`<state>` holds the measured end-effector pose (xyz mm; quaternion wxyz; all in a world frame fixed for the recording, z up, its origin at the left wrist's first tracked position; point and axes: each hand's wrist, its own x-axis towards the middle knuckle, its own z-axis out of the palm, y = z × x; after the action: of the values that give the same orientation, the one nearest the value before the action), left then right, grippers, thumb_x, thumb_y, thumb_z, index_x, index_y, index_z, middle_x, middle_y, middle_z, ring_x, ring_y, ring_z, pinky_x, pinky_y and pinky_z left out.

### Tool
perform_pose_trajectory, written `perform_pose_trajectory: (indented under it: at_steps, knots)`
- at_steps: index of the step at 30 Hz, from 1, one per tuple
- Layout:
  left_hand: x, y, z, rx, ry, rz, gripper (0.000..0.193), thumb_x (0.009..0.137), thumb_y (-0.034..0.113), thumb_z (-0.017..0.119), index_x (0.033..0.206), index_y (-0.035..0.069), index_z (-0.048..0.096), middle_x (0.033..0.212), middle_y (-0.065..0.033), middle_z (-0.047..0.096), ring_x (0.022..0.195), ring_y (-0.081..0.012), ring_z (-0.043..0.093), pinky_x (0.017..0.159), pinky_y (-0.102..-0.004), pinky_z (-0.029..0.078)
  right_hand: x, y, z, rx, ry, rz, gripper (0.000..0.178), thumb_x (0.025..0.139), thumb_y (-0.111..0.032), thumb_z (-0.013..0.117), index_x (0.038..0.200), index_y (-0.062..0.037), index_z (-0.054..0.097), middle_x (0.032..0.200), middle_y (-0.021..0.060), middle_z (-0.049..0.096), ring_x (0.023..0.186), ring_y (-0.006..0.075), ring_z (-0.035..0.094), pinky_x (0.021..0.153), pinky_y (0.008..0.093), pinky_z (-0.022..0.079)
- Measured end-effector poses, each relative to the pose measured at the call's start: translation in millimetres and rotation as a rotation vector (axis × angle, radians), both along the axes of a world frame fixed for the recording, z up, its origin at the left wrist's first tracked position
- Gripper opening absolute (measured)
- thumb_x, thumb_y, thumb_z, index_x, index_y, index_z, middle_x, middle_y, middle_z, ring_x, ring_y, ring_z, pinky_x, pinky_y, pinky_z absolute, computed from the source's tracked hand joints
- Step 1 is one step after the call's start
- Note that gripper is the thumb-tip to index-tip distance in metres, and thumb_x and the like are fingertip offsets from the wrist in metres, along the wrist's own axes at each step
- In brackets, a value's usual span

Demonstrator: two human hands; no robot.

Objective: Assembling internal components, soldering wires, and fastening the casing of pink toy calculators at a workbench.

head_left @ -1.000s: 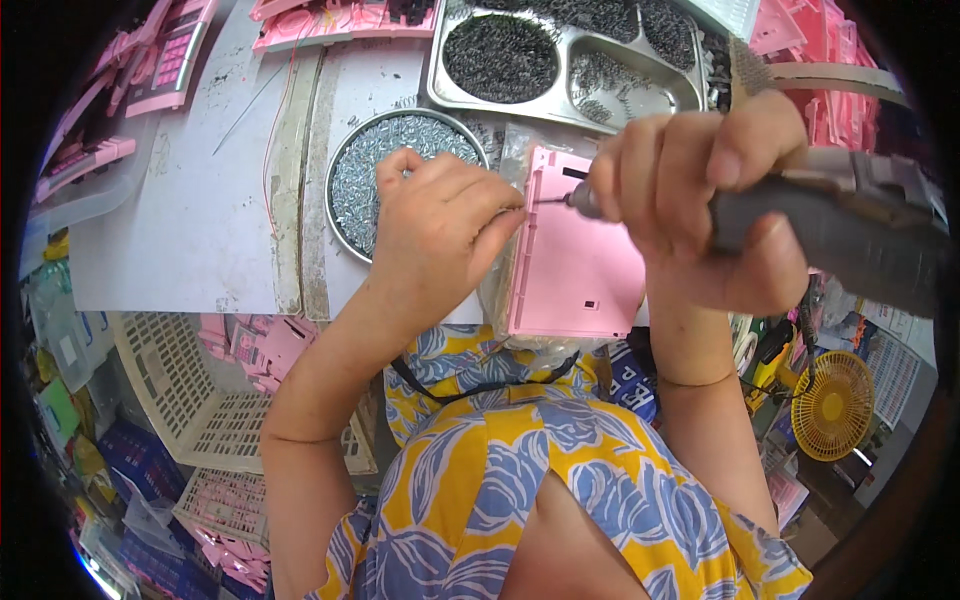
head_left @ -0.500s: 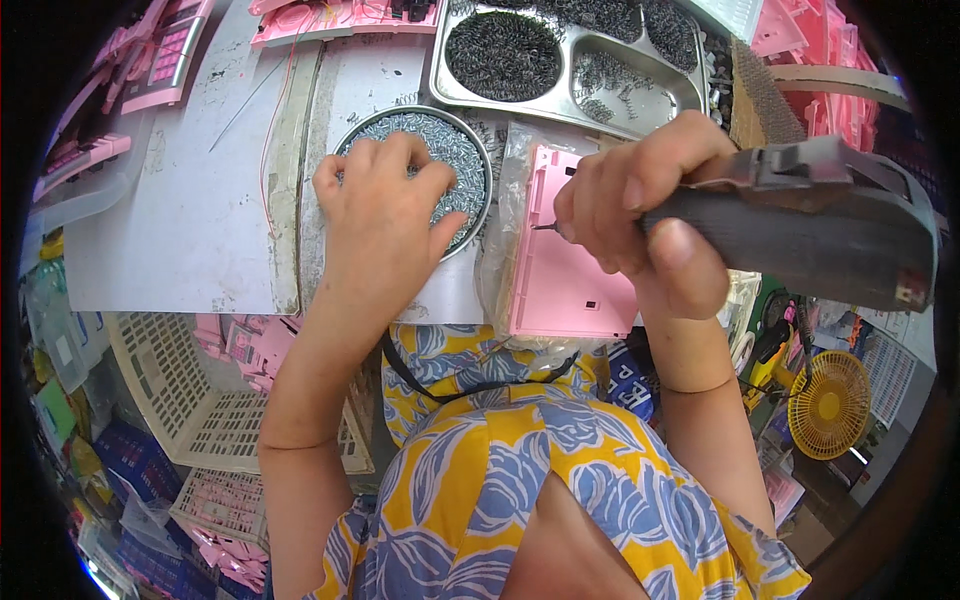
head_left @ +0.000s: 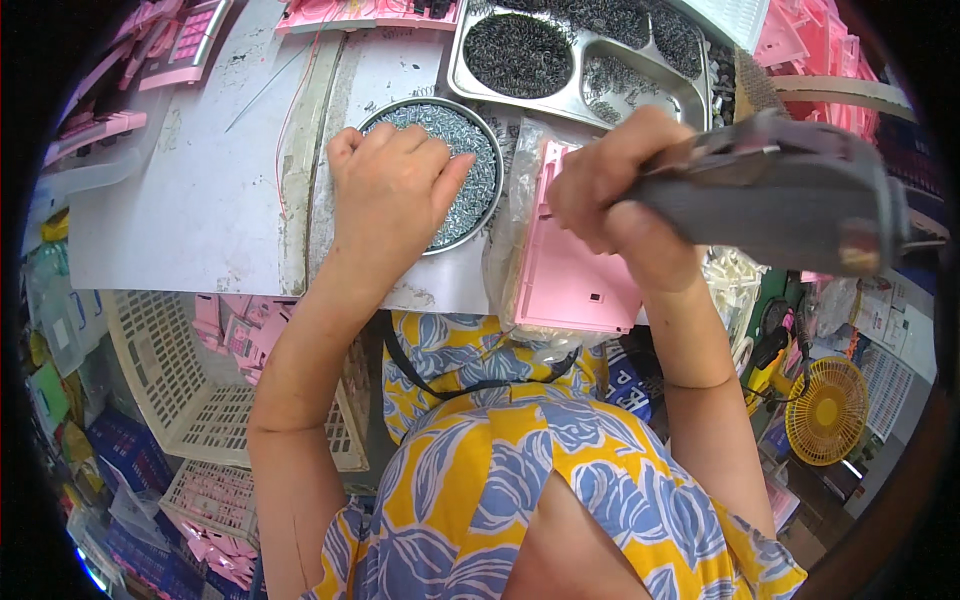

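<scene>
My left hand (head_left: 388,195) is over a round metal dish (head_left: 499,190) of small silvery screws (head_left: 468,195). Its fingers curl down and in, the thumb lies out to the right, and the fingertips are hidden. My right hand (head_left: 625,190) grips a dark grey power screwdriver (head_left: 770,205), held level with its body pointing right. Its tip is hidden behind my fingers. Below that hand lies a flat pink plastic panel (head_left: 572,280) with small square holes, resting on a clear plastic bag (head_left: 510,235) at the table's near edge.
A steel compartment tray (head_left: 585,113) at the back holds many black springs (head_left: 517,55). Pink housings (head_left: 375,12) lie at the far edge, and pink parts (head_left: 815,50) pile up at far right. Plastic crates (head_left: 190,400) stand lower left; a yellow fan (head_left: 826,410) is lower right.
My left hand's fingers have drawn together into a curl over the screws. My right hand and the screwdriver have shifted slightly left. The whole view has moved a little.
</scene>
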<state>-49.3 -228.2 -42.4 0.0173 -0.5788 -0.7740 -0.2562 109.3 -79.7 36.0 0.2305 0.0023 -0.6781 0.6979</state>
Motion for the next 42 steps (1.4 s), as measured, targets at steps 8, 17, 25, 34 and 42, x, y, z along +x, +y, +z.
perform_pose_trajectory:
  at_steps: [8, 17, 25, 34, 42]
  knots:
    - [53.5, -14.1, 36.0, 0.237, -0.322, -0.222, 0.016, 0.076, 0.015, 0.080, 0.085, 0.015, 0.068, 0.089, 0.0025, 0.068, 0.086, -0.0172, 0.061, 0.088, -0.0405, 0.031, 25.7, -17.9, 45.8, -0.131, 0.133, 0.005, 0.029, 0.094, -0.038, 0.062, 0.100, -0.0154, 0.047, 0.059, -0.0051, 0.049, 0.049, 0.0102, 0.046, 0.050, 0.0292, 0.043]
    - [69.6, -21.4, 31.2, 0.285, -0.432, -0.234, 0.014, 0.075, 0.013, 0.081, 0.083, 0.016, 0.070, 0.081, 0.0038, 0.069, 0.078, -0.0155, 0.063, 0.088, -0.0411, 0.032, 32.7, -31.6, 41.6, -0.139, 0.117, -0.013, 0.029, 0.093, -0.037, 0.065, 0.100, -0.0150, 0.047, 0.060, -0.0032, 0.050, 0.049, 0.0121, 0.047, 0.052, 0.0304, 0.044]
    - [72.5, -28.8, 32.6, 0.319, -0.364, -0.233, 0.015, 0.073, 0.013, 0.081, 0.083, 0.015, 0.069, 0.083, 0.0032, 0.068, 0.081, -0.0158, 0.062, 0.089, -0.0416, 0.031, 38.2, -41.0, 49.3, -0.112, 0.116, -0.028, 0.029, 0.093, -0.038, 0.064, 0.099, -0.0150, 0.046, 0.060, -0.0030, 0.051, 0.050, 0.0120, 0.047, 0.052, 0.0304, 0.043]
    - [58.7, -44.3, 46.9, 0.213, -0.369, -0.199, 0.043, 0.071, 0.013, 0.075, 0.113, 0.010, 0.065, 0.113, -0.0055, 0.067, 0.104, -0.0215, 0.060, 0.096, -0.0431, 0.031, 54.6, -64.2, 24.3, -0.323, 0.050, -0.035, 0.030, 0.090, -0.023, 0.070, 0.097, -0.0082, 0.045, 0.065, 0.0026, 0.051, 0.058, 0.0147, 0.048, 0.058, 0.0323, 0.044]
    - [38.1, -51.0, 34.4, 0.235, -0.434, -0.113, 0.047, 0.073, 0.006, 0.062, 0.120, 0.008, 0.063, 0.117, -0.0089, 0.066, 0.108, -0.0253, 0.061, 0.098, -0.0406, 0.034, 52.0, -74.1, 3.3, -0.190, 0.042, -0.012, 0.022, 0.083, -0.011, 0.073, 0.086, -0.0043, 0.051, 0.062, 0.0055, 0.053, 0.053, 0.0184, 0.054, 0.050, 0.0317, 0.045]
